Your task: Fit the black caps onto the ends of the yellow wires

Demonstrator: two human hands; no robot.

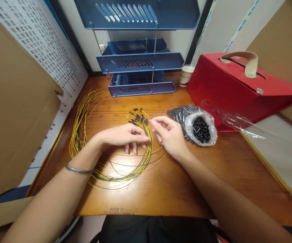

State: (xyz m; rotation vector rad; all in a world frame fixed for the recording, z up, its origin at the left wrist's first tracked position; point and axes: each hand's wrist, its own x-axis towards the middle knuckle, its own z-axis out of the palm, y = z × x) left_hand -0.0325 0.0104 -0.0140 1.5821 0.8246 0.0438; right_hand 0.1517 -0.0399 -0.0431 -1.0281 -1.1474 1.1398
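A bundle of thin yellow and black wires curves across the wooden table, with small black end pieces clustered at its upper end. My left hand lies at the bundle just below those ends, thumb and index finger closed on the wires and the other fingers curled beneath. Thumb and forefinger of my right hand pinch a single yellow wire that arcs over to the left; its other fingers are bent inward. To the right of this hand, an open clear plastic bag holds many small black pieces.
More looped wires lie at the left. Behind stands a blue tiered tray rack, with a paper cup beside it. A red box with a beige handle fills the back right. Cardboard borders the left side.
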